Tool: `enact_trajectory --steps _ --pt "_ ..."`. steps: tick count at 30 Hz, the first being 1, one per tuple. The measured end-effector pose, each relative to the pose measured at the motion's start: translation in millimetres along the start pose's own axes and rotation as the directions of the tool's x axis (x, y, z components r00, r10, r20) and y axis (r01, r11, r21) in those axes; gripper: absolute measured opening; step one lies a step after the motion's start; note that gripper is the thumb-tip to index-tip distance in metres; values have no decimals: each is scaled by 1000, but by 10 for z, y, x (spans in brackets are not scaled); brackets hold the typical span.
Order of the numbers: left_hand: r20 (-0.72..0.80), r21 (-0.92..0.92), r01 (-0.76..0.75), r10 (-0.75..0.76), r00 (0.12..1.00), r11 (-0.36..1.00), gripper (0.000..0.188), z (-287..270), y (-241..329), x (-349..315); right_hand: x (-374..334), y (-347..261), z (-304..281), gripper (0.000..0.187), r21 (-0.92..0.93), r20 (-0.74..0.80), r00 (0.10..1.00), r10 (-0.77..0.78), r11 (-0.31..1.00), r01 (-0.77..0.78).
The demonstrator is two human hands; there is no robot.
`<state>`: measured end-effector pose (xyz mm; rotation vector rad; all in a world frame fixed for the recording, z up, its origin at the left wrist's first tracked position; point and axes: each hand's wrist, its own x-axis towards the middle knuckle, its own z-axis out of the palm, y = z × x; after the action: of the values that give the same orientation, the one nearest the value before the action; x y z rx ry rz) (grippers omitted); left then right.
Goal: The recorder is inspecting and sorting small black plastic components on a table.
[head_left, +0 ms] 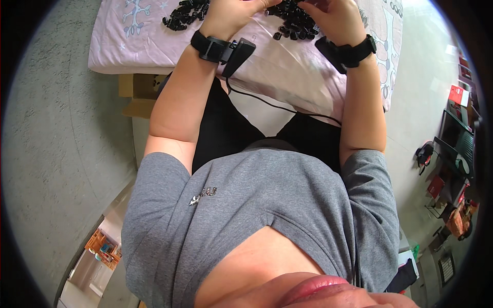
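Observation:
Both hands are at the top edge, over a patterned pink cloth. My left hand (pixel 230 16) comes in between two heaps of small black pieces, its thumb pointing right toward the larger heap. My right hand (pixel 339 19) lies at that heap's right side, thumb turned inward. The black pieces (pixel 295 23) look like small glossy plastic parts; their exact kind is too small to make out. A second heap of black pieces (pixel 187 14) sits left of my left hand. The frame cuts off most fingers, so what they hold, if anything, is hidden.
Each wrist wears a black strap with a block; a black cable (pixel 267 98) hangs between them across my lap. The pink cloth (pixel 138 49) covers the work surface. An open cardboard box (pixel 141 95) stands below its left edge. Shelves and a dark screen (pixel 457 133) line the right side.

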<state>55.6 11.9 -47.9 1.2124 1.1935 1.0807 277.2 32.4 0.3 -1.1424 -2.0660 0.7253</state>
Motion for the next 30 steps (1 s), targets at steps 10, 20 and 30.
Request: enact_trajectory --steps 10,20,30 --pt "-12 487 38 -37 999 873 16 -256 195 -99 12 425 -282 10 -351 -107 994 -34 936 -6" --pt "-137 686 -93 253 958 722 21 -7 151 65 11 809 -289 11 -473 4 995 98 877 -84" --pt "-175 414 280 -226 958 866 19 -23 82 380 38 1078 -297 18 -368 37 994 99 926 -79"
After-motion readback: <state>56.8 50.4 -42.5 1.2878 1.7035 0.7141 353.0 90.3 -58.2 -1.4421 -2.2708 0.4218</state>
